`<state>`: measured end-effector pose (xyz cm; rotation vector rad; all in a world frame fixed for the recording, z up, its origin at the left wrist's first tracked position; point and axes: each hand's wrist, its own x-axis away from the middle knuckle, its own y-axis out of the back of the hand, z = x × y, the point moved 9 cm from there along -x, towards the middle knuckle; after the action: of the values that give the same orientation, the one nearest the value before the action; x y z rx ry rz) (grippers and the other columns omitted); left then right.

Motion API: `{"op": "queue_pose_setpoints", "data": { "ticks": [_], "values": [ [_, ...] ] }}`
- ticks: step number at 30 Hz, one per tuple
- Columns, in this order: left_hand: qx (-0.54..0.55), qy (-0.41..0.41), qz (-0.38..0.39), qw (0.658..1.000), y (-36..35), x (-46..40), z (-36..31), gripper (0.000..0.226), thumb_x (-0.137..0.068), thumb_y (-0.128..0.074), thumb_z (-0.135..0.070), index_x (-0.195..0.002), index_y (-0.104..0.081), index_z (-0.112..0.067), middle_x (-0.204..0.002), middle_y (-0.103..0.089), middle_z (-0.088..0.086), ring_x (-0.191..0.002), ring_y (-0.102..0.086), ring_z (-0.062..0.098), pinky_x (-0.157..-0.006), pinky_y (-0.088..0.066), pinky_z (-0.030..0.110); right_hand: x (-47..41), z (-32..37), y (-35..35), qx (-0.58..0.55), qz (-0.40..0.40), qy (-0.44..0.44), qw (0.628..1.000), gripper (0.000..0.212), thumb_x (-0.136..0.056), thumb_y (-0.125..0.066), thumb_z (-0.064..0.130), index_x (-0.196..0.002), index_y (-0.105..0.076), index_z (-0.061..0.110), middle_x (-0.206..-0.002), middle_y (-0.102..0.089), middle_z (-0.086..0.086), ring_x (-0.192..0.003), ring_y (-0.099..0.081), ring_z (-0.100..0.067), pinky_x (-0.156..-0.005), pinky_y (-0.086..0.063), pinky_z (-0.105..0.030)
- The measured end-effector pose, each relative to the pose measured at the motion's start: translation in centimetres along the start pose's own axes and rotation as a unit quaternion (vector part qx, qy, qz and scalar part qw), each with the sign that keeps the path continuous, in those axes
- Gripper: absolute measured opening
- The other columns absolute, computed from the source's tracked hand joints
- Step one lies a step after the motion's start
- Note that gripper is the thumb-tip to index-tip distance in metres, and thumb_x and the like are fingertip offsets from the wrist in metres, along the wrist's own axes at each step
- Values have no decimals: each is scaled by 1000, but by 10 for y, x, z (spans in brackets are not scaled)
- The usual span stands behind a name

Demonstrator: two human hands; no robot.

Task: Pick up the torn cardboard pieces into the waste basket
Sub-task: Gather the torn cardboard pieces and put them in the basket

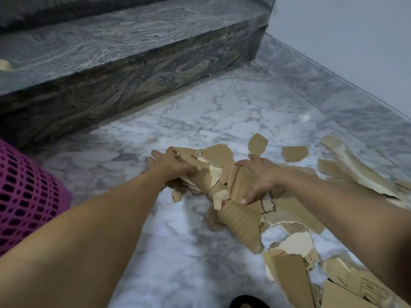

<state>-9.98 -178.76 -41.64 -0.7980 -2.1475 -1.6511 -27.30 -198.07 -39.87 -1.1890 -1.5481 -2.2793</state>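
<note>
The left hand point(171, 164) has its fingers point(155, 155) curled over the 9 o'clock end of a bundle of torn cardboard pieces point(224, 181), gripping it from the top. The right hand point(260, 178) clamps the same bundle from the 3 o'clock side, its thumb spread toward 6 o'clock and its fingers wrapped over the edge; both hold the cardboard between them.

The bundle's long axis runs from about 11 o'clock down to 5 o'clock, with its lower end drooping toward the marble floor point(178, 252). The pink mesh waste basket point(26, 196) stands at the left edge, at roughly 9 o'clock from the hands. The left hand is the nearer one to it, so the carry looks like a sweep leftward across open floor.

Counting: one basket, two hands, one gathered bundle. Two small loose scraps point(294, 153) lie at 1 o'clock of the bundle, and a heap of larger loose pieces point(333, 283) spreads from 3 to 5 o'clock, too overlapped to count. A grey stone step point(133, 54) crosses at 12 o'clock.
</note>
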Motion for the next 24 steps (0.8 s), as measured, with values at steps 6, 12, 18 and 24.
{"op": "queue_pose_setpoints", "data": {
  "ticks": [6, 12, 18, 24],
  "values": [
    [32, -27, -19, 999, -12, 12, -14, 95, -53, -89, -40, -127, -32, -19, -129, -28, 10, -124, -32, 32, -89, -46, 38, 8, 22, -2, 67, -55, 17, 996, 114, -45, -90, 56, -136, -32, 20, -131, -43, -2, -122, -43, -26, -100, -37, -43],
    [225, -43, -2, 973, -11, 12, -11, 90, -57, -89, -10, -125, -31, -23, -116, -52, 8, -99, -57, 29, -81, -56, 39, 10, 8, -2, -95, -24, -12, 995, 107, -51, -97, 31, -136, -33, 18, -109, -57, -1, -101, -58, -26, -85, -53, -39],
    [418, -8, 85, 904, -1, 25, 1, 96, -53, -87, 9, -132, -38, -13, -118, -57, 19, -88, -64, 39, -49, -54, 37, 29, -12, 30, -214, -38, -34, 975, 107, -67, -90, 28, -153, -27, 19, -157, -30, -4, -140, -35, -26, -110, -34, -29],
    [440, -65, 92, 891, 63, 55, -14, 67, -63, -80, 13, -120, -49, -7, -107, -65, 23, -83, -69, 38, -69, -59, 53, 71, -7, 84, -279, -87, -21, 956, 96, -40, -98, 36, -126, -59, 16, -123, -64, -8, -105, -65, -25, -84, -58, -36]
  ]
}}
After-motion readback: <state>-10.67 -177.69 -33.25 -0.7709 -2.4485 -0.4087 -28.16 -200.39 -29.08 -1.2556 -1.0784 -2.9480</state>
